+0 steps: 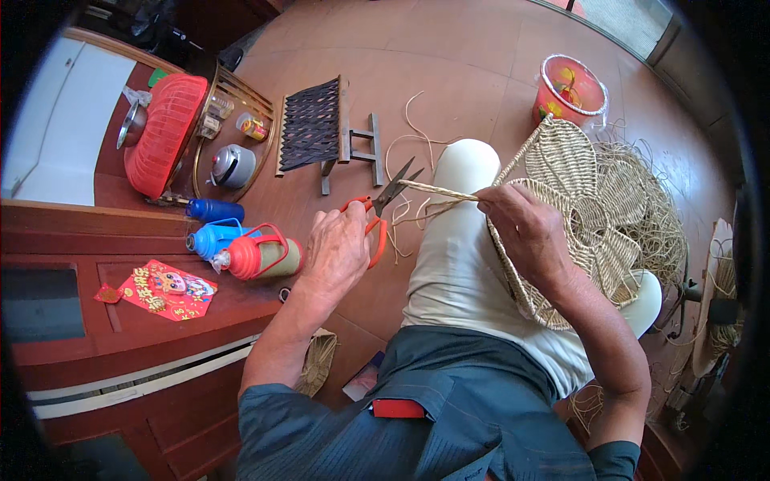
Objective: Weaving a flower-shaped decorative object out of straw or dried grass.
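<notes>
My left hand (333,248) is closed around the red-orange handles of a pair of scissors (391,192), whose dark blades are spread apart. Between the blades lies the end of a twisted straw cord (441,191). My right hand (525,228) pinches that cord at its other end and draws it out straight above my left thigh. Across my lap rests a woven straw piece (565,156) with flower-like petals, partly covered by my right hand and forearm. Loose cord trails down past the scissors to the floor.
Tangled straw cord (662,212) is heaped at the right, below a red bucket (573,84). A low stool (313,124) with a dark woven top stands ahead. On the left are a red cabinet (80,289), vacuum flasks (265,255), a kettle (234,166) and a red basket (164,132).
</notes>
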Available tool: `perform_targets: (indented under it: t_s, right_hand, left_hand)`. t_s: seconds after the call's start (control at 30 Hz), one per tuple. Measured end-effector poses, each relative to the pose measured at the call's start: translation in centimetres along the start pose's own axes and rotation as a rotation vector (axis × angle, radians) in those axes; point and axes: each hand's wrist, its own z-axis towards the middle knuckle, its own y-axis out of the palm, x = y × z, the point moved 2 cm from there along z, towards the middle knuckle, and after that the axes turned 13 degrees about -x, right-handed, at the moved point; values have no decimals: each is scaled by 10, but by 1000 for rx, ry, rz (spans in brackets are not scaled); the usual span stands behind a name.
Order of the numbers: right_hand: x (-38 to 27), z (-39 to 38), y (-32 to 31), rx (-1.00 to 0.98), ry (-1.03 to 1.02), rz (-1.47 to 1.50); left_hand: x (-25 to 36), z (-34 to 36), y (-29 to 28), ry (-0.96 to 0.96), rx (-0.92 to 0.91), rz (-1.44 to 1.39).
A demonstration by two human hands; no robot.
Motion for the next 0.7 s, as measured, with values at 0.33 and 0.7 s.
perform_targets:
  t_s: [0.33, 0.7]
  right_hand:
    - [10, 7, -4, -43, 397, 682]
    - [14, 45, -15, -53, 427, 1046]
  left_hand:
    - [-91, -4, 229, -444, -494, -662]
    - [-77, -12, 477, -83, -751, -220]
